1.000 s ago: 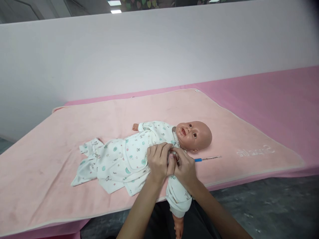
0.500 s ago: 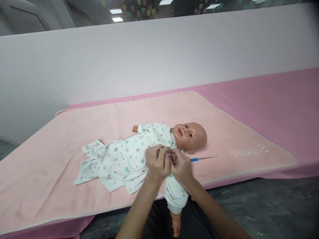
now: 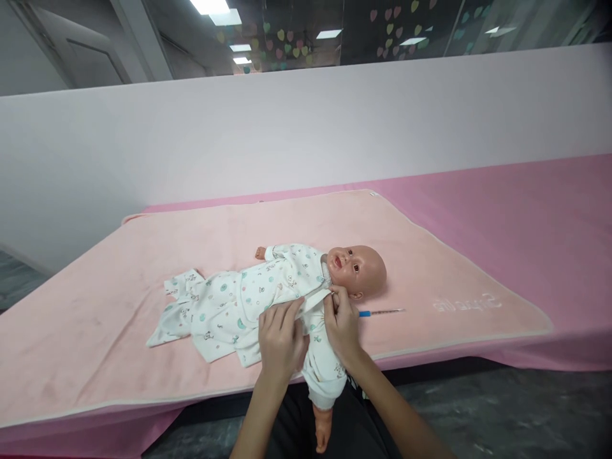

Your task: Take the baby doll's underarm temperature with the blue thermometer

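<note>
A baby doll point(image 3: 361, 271) lies on its back, head to the right, in a white printed outfit point(image 3: 224, 293). At the doll's chest, my left hand point(image 3: 282, 338) pinches the edge of the outfit's front. My right hand point(image 3: 343, 319) grips the same edge near the collar, just below the doll's chin. Between my hands the white strip of fabric is pulled taut and lifted, its inner side showing. The doll's near arm point(image 3: 324, 427) hangs over the front edge toward my lap. A blue-ended thermometer point(image 3: 382, 312) lies right of my right hand, apart from it.
A peach blanket point(image 3: 167, 236) is spread under the doll over a pink cover point(image 3: 540, 210). Behind stands a white padded wall point(image 3: 306, 127), with dark glass bearing heart stickers above it. The front edge runs close to my legs.
My hands have moved apart from close together at the chest; my left hand has gone left and down. The fabric edge between them is now stretched and lifted. The view has tilted up.
</note>
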A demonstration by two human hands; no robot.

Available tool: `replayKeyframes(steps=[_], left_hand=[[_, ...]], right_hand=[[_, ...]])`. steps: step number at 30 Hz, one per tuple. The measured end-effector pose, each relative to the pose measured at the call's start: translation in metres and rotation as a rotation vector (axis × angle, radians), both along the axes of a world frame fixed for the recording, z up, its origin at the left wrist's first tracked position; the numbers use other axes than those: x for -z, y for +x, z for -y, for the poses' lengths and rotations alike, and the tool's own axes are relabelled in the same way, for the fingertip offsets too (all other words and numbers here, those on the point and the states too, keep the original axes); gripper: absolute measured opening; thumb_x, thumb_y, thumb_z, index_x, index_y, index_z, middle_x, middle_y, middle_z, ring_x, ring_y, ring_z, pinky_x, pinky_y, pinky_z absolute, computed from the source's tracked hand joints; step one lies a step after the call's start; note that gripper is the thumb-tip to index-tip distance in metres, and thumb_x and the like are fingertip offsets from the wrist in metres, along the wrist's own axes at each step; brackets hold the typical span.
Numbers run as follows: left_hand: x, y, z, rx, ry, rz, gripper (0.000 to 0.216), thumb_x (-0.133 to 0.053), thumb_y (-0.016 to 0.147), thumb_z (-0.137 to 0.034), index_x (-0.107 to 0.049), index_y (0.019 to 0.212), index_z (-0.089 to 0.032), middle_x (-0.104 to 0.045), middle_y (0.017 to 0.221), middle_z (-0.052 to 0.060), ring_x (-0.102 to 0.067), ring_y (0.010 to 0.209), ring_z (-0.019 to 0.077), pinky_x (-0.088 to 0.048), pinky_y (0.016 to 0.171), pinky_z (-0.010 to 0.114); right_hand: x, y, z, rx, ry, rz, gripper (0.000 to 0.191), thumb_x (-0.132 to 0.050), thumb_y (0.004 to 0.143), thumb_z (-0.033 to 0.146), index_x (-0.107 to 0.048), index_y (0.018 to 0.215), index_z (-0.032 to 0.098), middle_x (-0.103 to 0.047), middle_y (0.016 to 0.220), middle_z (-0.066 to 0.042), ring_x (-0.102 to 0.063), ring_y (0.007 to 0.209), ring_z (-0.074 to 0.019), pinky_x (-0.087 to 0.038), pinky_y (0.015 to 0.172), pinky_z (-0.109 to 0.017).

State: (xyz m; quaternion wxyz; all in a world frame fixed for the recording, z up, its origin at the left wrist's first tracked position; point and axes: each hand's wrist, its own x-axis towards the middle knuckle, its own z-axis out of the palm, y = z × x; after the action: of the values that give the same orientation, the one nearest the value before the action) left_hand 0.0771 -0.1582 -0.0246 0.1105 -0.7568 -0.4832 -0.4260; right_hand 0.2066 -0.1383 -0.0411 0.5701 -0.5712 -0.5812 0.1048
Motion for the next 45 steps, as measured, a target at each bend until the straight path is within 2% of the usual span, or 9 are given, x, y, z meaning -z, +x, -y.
replayKeyframes(steps=[10,15,17,20,22,26,28,32,45], left_hand=[[0.003,-0.041,0.015,-0.33,-0.072,0.655,0.02,-0.048,0.076,-0.015,-0.061,0.091,-0.017,-0.063,0.084,0.004,-0.06,0.079,0.0157,-0.047,0.06,0.023],[-0.008,-0.055,0.011,-0.482,0.067,0.646,0.014,-0.053,0.075,-0.016,-0.062,0.086,-0.017,-0.063,0.085,0.004,-0.056,0.076,0.0164,-0.047,0.065,0.029],[-0.019,-0.051,0.005,-0.458,0.217,0.547,0.014,-0.052,0.076,-0.012,-0.062,0.084,-0.017,-0.062,0.082,0.004,-0.055,0.078,0.0174,-0.046,0.071,0.032],[-0.046,-0.028,-0.009,-0.149,0.286,0.412,0.017,-0.051,0.077,-0.01,-0.062,0.087,-0.018,-0.061,0.083,0.005,-0.056,0.082,0.0174,-0.046,0.073,0.032],[-0.066,-0.007,-0.025,0.077,0.177,0.298,0.018,-0.05,0.078,-0.011,-0.063,0.088,-0.019,-0.061,0.085,0.004,-0.056,0.083,0.0168,-0.046,0.074,0.031],[-0.089,0.021,-0.072,0.468,-0.512,0.053,0.021,-0.047,0.079,-0.02,-0.065,0.088,-0.018,-0.065,0.085,0.002,-0.058,0.078,0.0153,-0.045,0.069,0.026],[-0.089,0.024,-0.097,0.609,-0.818,-0.066,0.019,-0.053,0.075,-0.026,-0.067,0.082,-0.017,-0.065,0.073,0.001,-0.057,0.068,0.0143,-0.043,0.061,0.023],[-0.077,0.015,-0.13,0.775,-1.052,-0.074,0.025,-0.066,0.065,-0.032,-0.069,0.081,-0.014,-0.063,0.069,0.002,-0.054,0.065,0.0122,-0.039,0.057,0.02],[-0.065,-0.006,-0.132,0.731,-1.366,0.394,0.032,-0.071,0.062,-0.035,-0.063,0.084,-0.013,-0.05,0.052,-0.004,-0.034,0.037,0.002,-0.019,0.032,0.015]], right_hand=[[0.002,0.0,-0.001,0.012,-0.009,0.031,0.018,-0.035,0.088,0.025,-0.051,0.089,0.018,-0.052,0.06,0.001,-0.048,0.052,-0.0139,-0.035,0.053,-0.025],[0.002,0.0,-0.002,0.019,0.021,0.019,0.021,-0.034,0.089,0.025,-0.053,0.091,0.017,-0.057,0.069,-0.002,-0.051,0.059,-0.0148,-0.037,0.057,-0.025],[0.003,-0.001,-0.003,0.032,0.022,0.028,0.02,-0.035,0.088,0.024,-0.054,0.091,0.017,-0.055,0.066,-0.001,-0.05,0.057,-0.0144,-0.037,0.056,-0.025],[0.004,-0.001,-0.004,0.056,0.021,0.041,0.019,-0.037,0.086,0.022,-0.055,0.092,0.016,-0.051,0.06,0.001,-0.046,0.053,-0.0134,-0.036,0.054,-0.024],[0.004,-0.001,-0.004,0.057,0.018,0.034,0.019,-0.038,0.085,0.021,-0.055,0.091,0.016,-0.049,0.058,0.002,-0.045,0.052,-0.013,-0.035,0.053,-0.024],[0.001,-0.001,-0.003,0.065,0.02,0.017,0.02,-0.037,0.085,0.022,-0.056,0.092,0.016,-0.048,0.056,0.003,-0.044,0.05,-0.0126,-0.036,0.053,-0.024],[0.0,-0.001,-0.004,0.081,0.027,0.027,0.021,-0.037,0.086,0.023,-0.056,0.091,0.016,-0.048,0.056,0.003,-0.044,0.049,-0.0125,-0.036,0.054,-0.024],[0.001,-0.002,-0.006,0.102,0.049,0.053,0.022,-0.037,0.087,0.024,-0.057,0.09,0.016,-0.047,0.055,0.003,-0.043,0.048,-0.0125,-0.037,0.053,-0.024],[0.007,-0.003,-0.007,0.137,0.101,0.166,0.022,-0.037,0.087,0.022,-0.059,0.091,0.017,-0.051,0.055,0.002,-0.047,0.048,-0.0113,-0.039,0.051,-0.023]])
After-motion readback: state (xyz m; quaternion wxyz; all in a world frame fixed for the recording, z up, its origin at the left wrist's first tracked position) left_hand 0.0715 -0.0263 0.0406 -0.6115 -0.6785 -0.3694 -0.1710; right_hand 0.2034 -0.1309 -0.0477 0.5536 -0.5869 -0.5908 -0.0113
